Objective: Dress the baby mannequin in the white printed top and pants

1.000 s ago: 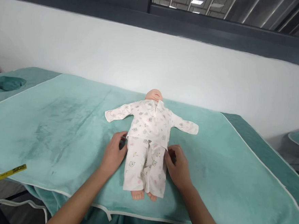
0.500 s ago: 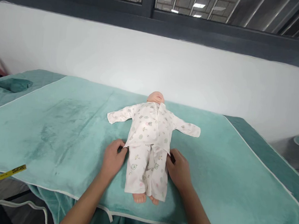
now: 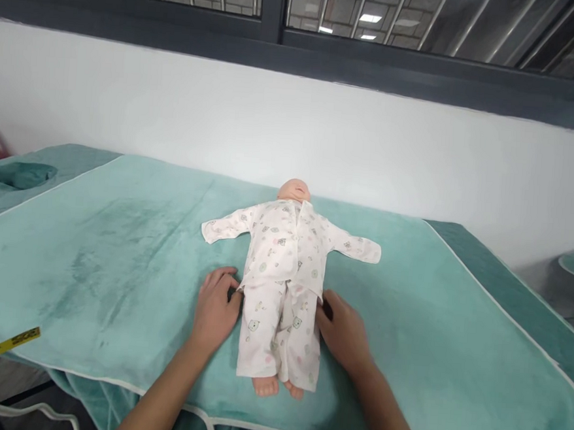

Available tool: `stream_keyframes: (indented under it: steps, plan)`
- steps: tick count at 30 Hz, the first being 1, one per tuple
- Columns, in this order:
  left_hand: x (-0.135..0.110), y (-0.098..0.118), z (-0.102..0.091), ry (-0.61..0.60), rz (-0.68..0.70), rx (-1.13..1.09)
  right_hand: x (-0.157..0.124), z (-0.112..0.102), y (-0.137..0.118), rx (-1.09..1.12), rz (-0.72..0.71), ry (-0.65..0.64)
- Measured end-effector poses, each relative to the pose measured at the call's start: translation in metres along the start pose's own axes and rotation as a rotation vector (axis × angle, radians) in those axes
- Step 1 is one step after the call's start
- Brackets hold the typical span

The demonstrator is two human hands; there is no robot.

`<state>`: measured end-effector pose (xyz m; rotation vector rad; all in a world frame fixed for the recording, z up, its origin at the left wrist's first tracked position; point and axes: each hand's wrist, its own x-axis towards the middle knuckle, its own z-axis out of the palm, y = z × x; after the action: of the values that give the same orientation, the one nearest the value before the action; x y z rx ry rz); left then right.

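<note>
While the doll (image 3: pixel 283 267) lies on its back in the middle of a teal blanket (image 3: pixel 117 249), head toward the white wall (image 3: pixel 176 115) and sleeves spread wide, both hands rest at its hips. The left hand (image 3: pixel 216 311) touches the near side of the white printed trousers (image 3: pixel 279 332) just below the shirt hem, fingers curled toward the cloth — whether they pinch it I cannot tell. The right hand (image 3: pixel 345 330) touches the opposite side at the same height, fingertips hidden against the fabric — its grip is equally unclear. Bare feet (image 3: pixel 266 386) stick out near the blanket's front edge. A yellow measuring tape (image 3: pixel 0 347) lies well apart, far left.
</note>
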<state>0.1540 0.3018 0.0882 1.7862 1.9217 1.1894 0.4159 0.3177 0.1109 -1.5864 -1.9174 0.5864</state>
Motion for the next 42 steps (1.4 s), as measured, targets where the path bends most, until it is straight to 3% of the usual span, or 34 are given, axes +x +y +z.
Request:
stream_keyframes:
  steps: [2,3,6,9,13,16,19,25,29,32,35,42]
  plan:
    - [0.001,-0.003,-0.004,0.009,0.005,-0.059,0.003,-0.014,0.006,0.235,0.064,-0.061]
    - [0.003,-0.004,-0.006,0.024,0.007,-0.090,0.006,-0.020,0.009,0.329,0.111,-0.032]
    - [0.021,0.004,-0.012,0.114,0.017,-0.164,0.025,-0.029,0.012,0.407,0.208,0.199]
    - [0.058,0.030,-0.008,0.169,0.051,-0.227,0.064,-0.024,-0.004,0.350,0.129,0.280]
    - [0.127,0.073,0.015,0.075,0.034,-0.298,0.139,-0.014,-0.049,0.108,-0.006,0.250]
    - [0.174,0.089,0.036,0.002,0.009,-0.224,0.186,-0.008,-0.075,-0.133,0.085,0.108]
    - [0.198,0.088,0.051,-0.090,-0.003,-0.142,0.209,0.001,-0.079,-0.188,0.140,0.041]
    - [0.203,0.076,0.060,-0.076,-0.017,-0.219,0.210,0.008,-0.065,-0.183,0.004,0.205]
    - [0.204,0.077,0.052,-0.070,-0.110,-0.475,0.210,0.005,-0.067,0.079,0.011,0.253]
    - [0.203,0.080,0.047,-0.157,-0.148,-0.726,0.209,0.005,-0.066,0.379,0.033,0.256]
    - [0.200,0.083,0.046,-0.235,-0.168,-0.774,0.207,0.006,-0.061,0.576,0.066,0.225]
    - [0.198,0.082,0.048,-0.294,-0.150,-0.784,0.197,0.011,-0.052,0.720,0.093,0.194]
